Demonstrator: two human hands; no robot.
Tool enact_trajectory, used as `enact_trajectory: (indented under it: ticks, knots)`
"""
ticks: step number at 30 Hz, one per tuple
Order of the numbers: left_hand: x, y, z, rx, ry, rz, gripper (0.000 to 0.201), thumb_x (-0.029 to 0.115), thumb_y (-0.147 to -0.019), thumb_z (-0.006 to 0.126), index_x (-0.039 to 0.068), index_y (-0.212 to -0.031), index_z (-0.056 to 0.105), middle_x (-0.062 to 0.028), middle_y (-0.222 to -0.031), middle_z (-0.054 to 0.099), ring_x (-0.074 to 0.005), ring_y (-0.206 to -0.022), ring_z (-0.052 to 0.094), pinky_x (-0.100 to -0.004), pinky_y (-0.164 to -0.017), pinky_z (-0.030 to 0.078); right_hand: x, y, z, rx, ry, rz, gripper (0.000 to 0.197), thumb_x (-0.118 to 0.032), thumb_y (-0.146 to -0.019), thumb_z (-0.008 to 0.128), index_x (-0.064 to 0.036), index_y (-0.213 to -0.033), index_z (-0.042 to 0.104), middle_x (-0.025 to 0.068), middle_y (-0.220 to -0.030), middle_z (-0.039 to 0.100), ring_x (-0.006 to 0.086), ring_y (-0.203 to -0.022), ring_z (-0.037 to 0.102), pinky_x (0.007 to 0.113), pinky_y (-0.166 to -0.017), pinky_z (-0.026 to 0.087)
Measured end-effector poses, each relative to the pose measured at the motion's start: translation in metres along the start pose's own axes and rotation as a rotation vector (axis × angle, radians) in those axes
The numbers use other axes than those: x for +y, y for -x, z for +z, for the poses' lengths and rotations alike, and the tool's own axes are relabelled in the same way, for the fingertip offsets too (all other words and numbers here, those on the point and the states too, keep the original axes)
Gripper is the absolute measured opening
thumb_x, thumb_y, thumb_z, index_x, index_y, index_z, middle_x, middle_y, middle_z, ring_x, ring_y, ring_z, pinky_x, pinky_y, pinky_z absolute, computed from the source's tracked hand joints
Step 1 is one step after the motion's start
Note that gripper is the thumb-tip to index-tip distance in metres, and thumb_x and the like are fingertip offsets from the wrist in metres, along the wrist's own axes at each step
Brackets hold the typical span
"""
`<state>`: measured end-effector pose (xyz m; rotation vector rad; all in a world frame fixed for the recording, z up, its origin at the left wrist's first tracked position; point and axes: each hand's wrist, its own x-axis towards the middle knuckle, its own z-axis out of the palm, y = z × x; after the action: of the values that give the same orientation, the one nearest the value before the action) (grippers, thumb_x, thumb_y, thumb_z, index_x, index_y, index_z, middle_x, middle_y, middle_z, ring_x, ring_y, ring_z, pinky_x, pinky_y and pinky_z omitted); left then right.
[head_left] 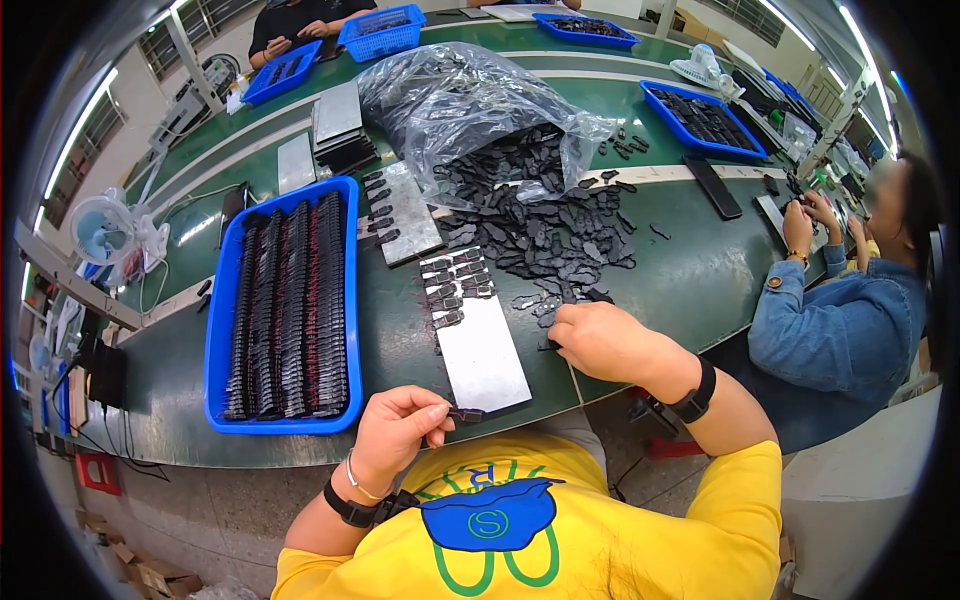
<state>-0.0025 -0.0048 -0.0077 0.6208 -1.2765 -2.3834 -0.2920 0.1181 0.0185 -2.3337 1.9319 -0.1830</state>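
Much of the room is taken up by a long green desk, its edges bent into curves. Its right side is occupied by a co-worker in a blue denim jacket. Across the middle, a clear plastic bag is laid on its side, and a heap of flat black pieces is spread from its mouth toward the near edge. At the left, a blue tray is filled with long rows of black parts, among which red strands can be seen. Between tray and heap, a pale metal plate is laid, its far half partly covered by small black units; beyond it, a second plate is lined with similar units along its left side. The hands are held apart. The right hand is placed at the heap's near fringe, its fingertips bunched; whether anything is gripped cannot be told. By the left hand, a single dark part is pinched at the pale plate's near end.
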Motion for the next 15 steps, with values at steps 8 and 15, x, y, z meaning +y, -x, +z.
enact_trajectory:
  ticks: [8, 15]
  knots:
    - [0.002, 0.003, 0.001, 0.058, -0.043, -0.041, 0.01, 0.007, -0.088, 0.064, -0.002, -0.093, 0.066, -0.0093, -0.077, 0.068, -0.0099, -0.058, 0.06, -0.0215, -0.052, 0.049, -0.012, 0.002, 0.005, 0.28, -0.127, 0.052, 0.017, -0.007, -0.071, 0.066, -0.0019, -0.086, 0.06, 0.012, -0.081, 0.06, 0.0298, -0.074, 0.062, 0.038, -0.065, 0.051]
    - [0.008, -0.008, 0.009, 0.139, -0.06, -0.074, 0.01, 0.007, -0.088, 0.064, -0.002, -0.092, 0.064, -0.011, -0.075, 0.067, -0.0108, -0.055, 0.059, -0.0213, -0.049, 0.047, -0.033, 0.014, 0.005, 0.526, -0.516, 0.232, 0.025, 0.003, -0.07, 0.068, 0.0008, -0.094, 0.061, 0.0104, -0.08, 0.063, 0.0194, -0.064, 0.062, 0.027, -0.058, 0.05]
